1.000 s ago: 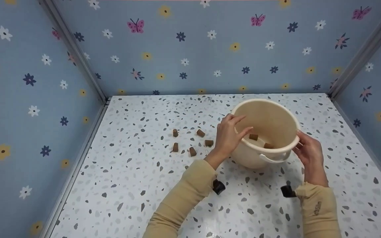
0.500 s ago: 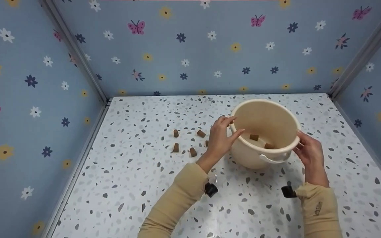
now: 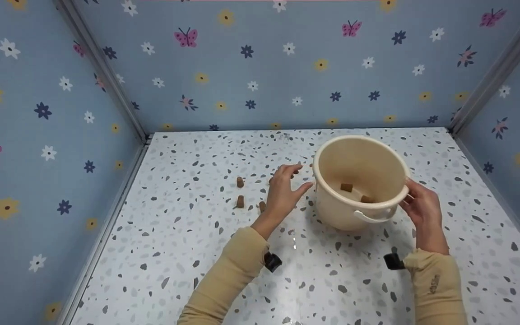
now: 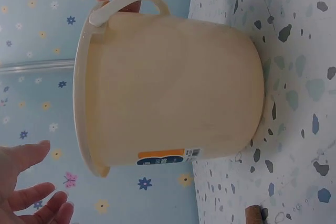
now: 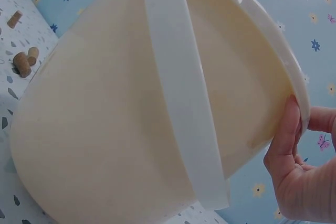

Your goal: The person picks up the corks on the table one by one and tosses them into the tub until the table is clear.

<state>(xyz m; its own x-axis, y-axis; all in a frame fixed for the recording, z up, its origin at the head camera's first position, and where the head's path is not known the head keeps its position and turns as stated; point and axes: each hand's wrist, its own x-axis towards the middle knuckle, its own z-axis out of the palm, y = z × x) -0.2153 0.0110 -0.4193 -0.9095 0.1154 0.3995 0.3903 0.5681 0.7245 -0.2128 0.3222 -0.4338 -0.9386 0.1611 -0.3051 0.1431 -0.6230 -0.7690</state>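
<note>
Right grip (image 3: 424, 205) clamped on the cream plastic bucket (image 3: 339, 210), left grip (image 3: 282, 193) spread apart

My right grip pinches the bucket's lip on its right side, a finger against the outer wall just below the edge. My left grip is just beside the bucket's opposite side, thumb and fingers apart and off the plastic. The bucket stands on the right half of the speckled white worktop (image 3: 174, 253), mouth up; I cannot tell whether it leans slightly. Its white handle (image 3: 372, 220) hangs below the lip on the side nearest me. Two brown corks (image 3: 346, 187) lie inside on the bucket's floor, near each other. Left of my left grip, loose corks (image 3: 240, 201) lie on the worktop, two in plain sight, one beyond the other; a third is partly hidden by my hand. The left wrist view shows an orange and dark blue label (image 4: 163, 157) on the bucket's wall. Blue panels (image 3: 269, 67) printed with flowers and butterflies stand behind and at both sides.
</note>
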